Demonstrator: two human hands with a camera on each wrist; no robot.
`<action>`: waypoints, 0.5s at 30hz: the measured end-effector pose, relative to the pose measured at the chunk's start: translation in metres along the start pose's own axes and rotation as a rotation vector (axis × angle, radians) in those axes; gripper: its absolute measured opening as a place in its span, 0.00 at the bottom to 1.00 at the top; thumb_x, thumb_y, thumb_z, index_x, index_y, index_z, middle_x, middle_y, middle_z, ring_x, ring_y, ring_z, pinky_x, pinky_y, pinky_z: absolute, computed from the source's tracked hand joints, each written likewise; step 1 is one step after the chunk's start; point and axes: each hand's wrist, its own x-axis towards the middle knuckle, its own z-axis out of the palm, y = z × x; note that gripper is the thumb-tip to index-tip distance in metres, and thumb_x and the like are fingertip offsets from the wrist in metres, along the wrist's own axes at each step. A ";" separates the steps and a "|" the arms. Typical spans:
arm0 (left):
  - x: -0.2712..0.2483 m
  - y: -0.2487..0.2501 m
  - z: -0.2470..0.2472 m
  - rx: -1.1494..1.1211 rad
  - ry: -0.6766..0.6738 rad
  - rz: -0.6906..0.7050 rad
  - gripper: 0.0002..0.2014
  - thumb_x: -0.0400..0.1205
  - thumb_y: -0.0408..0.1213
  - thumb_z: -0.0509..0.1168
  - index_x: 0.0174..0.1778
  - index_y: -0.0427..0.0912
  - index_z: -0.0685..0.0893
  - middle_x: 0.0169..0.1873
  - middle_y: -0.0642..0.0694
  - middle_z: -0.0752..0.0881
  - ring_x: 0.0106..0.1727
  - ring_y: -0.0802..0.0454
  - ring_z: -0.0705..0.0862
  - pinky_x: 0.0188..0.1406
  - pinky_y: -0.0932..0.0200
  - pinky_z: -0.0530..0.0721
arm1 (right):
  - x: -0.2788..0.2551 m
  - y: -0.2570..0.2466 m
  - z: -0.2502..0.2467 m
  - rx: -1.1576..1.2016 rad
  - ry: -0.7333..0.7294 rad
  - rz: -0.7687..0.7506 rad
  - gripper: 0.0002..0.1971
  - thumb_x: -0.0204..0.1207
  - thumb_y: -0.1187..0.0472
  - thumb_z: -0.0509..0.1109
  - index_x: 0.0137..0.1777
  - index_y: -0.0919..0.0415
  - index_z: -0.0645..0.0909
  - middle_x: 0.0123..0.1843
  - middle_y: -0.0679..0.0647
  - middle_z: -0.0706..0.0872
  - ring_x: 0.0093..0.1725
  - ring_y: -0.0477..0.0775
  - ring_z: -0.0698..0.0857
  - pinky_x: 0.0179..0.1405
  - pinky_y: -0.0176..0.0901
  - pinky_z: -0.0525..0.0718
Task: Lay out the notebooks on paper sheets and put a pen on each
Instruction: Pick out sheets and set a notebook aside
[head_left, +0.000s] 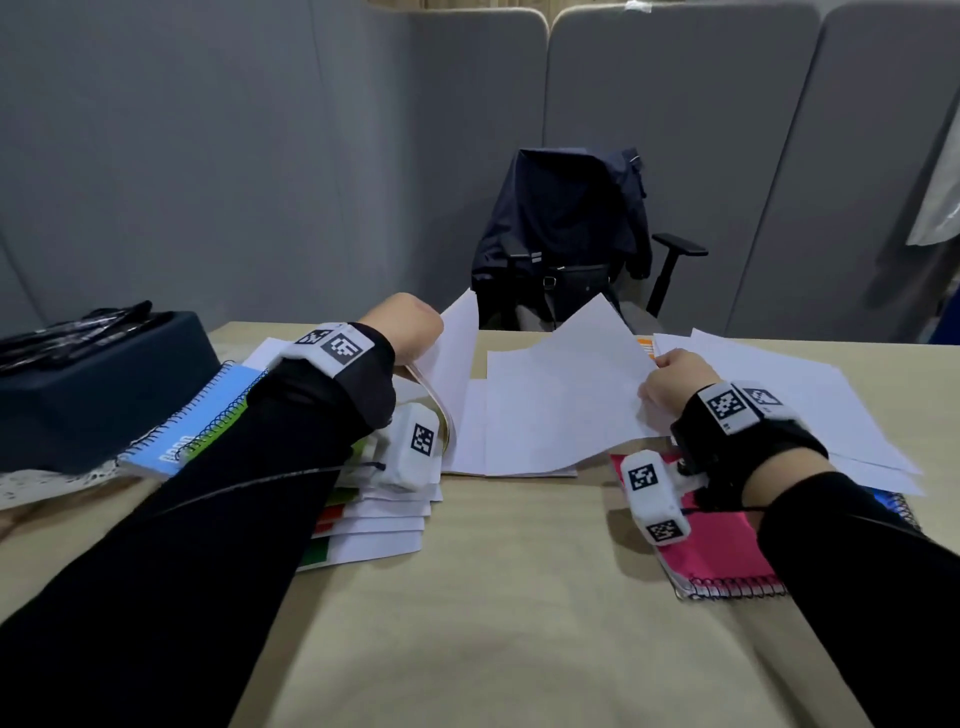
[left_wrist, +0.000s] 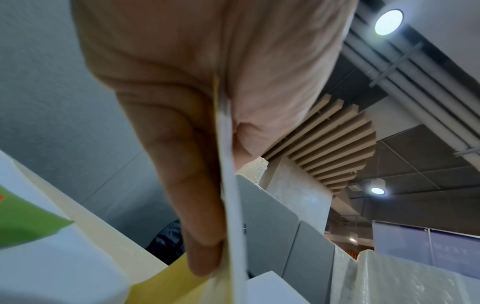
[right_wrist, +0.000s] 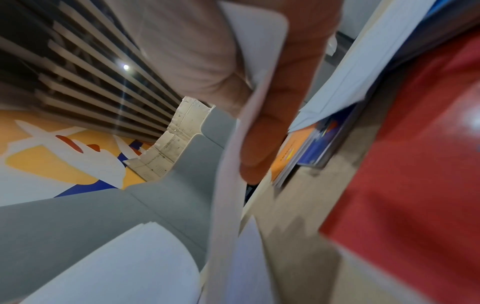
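Note:
In the head view my left hand (head_left: 415, 332) pinches the raised yellow cover and white pages of a notebook (head_left: 449, 358) that lies open at mid table. The left wrist view shows my thumb (left_wrist: 192, 205) pressed against that page bundle (left_wrist: 230, 195). My right hand (head_left: 670, 379) pinches the right edge of a white paper sheet (head_left: 561, 400), which curls up off the table; its thumb (right_wrist: 267, 133) lies on the sheet (right_wrist: 228, 205). A pink spiral notebook (head_left: 719, 545) lies under my right wrist, and a blue one (head_left: 197, 415) lies at the left. Pens (head_left: 78, 332) rest on a dark box.
The dark box (head_left: 93, 395) stands at the table's left edge. Several notebooks with green and red covers (head_left: 363, 525) are stacked under my left wrist. Loose white sheets (head_left: 831, 415) cover other notebooks at the right. A chair with a dark jacket (head_left: 566, 239) stands behind the table.

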 end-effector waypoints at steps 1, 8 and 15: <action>-0.001 -0.001 -0.002 -0.026 -0.003 -0.004 0.15 0.83 0.26 0.55 0.33 0.46 0.74 0.30 0.48 0.75 0.15 0.58 0.78 0.10 0.70 0.73 | -0.001 -0.004 0.004 0.008 -0.007 -0.005 0.16 0.78 0.70 0.63 0.65 0.68 0.77 0.51 0.62 0.81 0.50 0.61 0.78 0.48 0.43 0.74; -0.007 -0.010 -0.011 -0.247 -0.127 -0.025 0.14 0.83 0.25 0.56 0.55 0.38 0.86 0.42 0.38 0.85 0.32 0.47 0.84 0.22 0.62 0.85 | -0.005 -0.022 0.030 0.053 -0.065 -0.031 0.17 0.78 0.71 0.63 0.67 0.67 0.76 0.57 0.65 0.83 0.51 0.62 0.80 0.44 0.42 0.72; -0.007 -0.011 -0.005 -0.340 -0.168 -0.030 0.15 0.86 0.28 0.54 0.62 0.41 0.84 0.40 0.44 0.86 0.34 0.51 0.84 0.26 0.62 0.85 | -0.011 -0.028 0.035 0.063 -0.069 -0.044 0.05 0.78 0.72 0.61 0.44 0.64 0.75 0.33 0.57 0.74 0.42 0.58 0.75 0.40 0.42 0.71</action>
